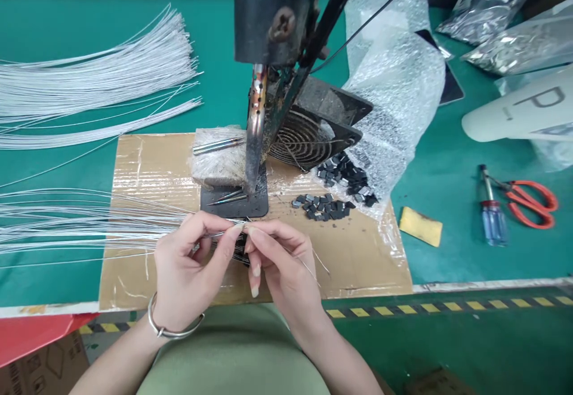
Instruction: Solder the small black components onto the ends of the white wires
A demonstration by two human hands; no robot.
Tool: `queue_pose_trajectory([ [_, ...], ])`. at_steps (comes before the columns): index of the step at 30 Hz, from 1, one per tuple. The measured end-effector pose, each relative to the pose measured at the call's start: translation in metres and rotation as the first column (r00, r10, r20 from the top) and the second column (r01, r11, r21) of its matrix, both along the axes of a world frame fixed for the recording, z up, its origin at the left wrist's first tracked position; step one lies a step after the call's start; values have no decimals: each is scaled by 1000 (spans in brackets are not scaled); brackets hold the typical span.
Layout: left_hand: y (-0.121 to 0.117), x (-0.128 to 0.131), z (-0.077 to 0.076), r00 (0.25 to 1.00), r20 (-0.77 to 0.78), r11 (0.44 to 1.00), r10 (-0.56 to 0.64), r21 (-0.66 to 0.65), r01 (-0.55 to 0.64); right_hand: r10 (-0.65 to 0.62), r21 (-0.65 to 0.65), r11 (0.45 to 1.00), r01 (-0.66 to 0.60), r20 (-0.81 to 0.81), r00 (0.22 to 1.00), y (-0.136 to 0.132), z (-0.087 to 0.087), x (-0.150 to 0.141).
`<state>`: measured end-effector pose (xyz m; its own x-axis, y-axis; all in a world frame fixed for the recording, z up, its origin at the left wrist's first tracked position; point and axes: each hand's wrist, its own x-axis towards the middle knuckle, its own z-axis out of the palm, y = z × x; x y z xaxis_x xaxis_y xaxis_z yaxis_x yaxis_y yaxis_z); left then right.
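Observation:
My left hand [197, 264], with a bangle on its wrist, pinches a thin white wire between thumb and forefinger. Fingertip to fingertip with it, my right hand [284, 258] is closed in a pinch at the same spot; thin strands [308, 267] stick out beneath it to the right. Fingers hide exactly what lies between them. A bundle of white wires [134, 222] runs in from the left to my left hand. Just above both hands, a soldering iron [255, 126] points down over a dark pad [235, 201]. Small black connectors [322, 207] lie to the right.
A cardboard sheet [358, 258] covers the work spot. Behind the iron stands a fan [304, 135], beside bubble wrap [394, 85]. More white wires [134, 79] lie back left. At right are a yellow sponge [421, 226], a screwdriver [492, 216] and red-handled pliers [532, 204].

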<state>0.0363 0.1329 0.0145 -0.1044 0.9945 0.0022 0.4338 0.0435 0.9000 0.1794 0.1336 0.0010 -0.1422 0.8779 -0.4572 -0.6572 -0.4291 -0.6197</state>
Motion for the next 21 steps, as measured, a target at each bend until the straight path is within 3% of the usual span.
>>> queue_pose_trajectory([
  [11, -4, 5, -4, 995, 84, 998, 48, -46, -44, -46, 28, 999, 47, -26, 999, -5, -6, -8],
  [15, -1, 5, -3, 996, 77, 998, 45, -53, -41, -8, 66, 998, 2, 86, 996, -5, -4, -1],
  [17, -1, 4, -3, 997, 54, 998, 58, -42, -56, -22, 112, 994, -7, 255, 967, -4, -1, 9],
  [19, 0, 2, -2, 997, 42, 997, 72, -39, -70, -137, 219, 976, 15, 556, 820, 0, 1, 24],
  [21, 1, 1, -2, 996, 53, 996, 74, -44, -71, -300, 364, 930, -43, 824, 482, 6, -1, 42],
])
